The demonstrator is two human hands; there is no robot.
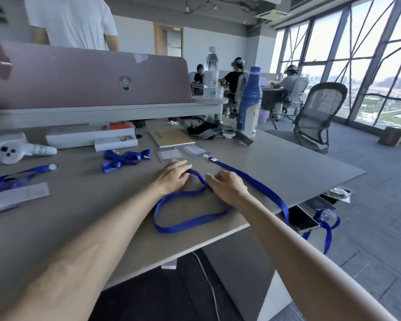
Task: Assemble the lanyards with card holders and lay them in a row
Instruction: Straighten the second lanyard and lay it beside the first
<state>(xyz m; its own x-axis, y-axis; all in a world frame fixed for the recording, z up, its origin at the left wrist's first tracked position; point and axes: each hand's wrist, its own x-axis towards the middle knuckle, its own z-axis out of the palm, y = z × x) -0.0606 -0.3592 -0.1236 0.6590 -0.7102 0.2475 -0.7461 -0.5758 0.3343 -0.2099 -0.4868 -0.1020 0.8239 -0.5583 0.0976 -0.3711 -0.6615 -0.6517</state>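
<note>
On the tabletop (287, 167), far out at nine o'clock from the hands, a loose lanyard (14, 179) lies stretched flat. A bundled lanyard (123, 158) sits at ten o'clock of the left hand (171, 177), whose fingers lie almost straight, released, pressing the strap of the looped lanyard (190, 222). Two clear card holders (169, 155) lie side by side just beyond, at twelve o'clock. The looped lanyard crosses itself between the hands, its loop at six o'clock near the tabletop's edge. The right hand (227, 186), fingers curled, seems to pinch the strap at that crossing, though its fingertips are hidden. At one o'clock stands a blue bottle (249, 105).
</note>
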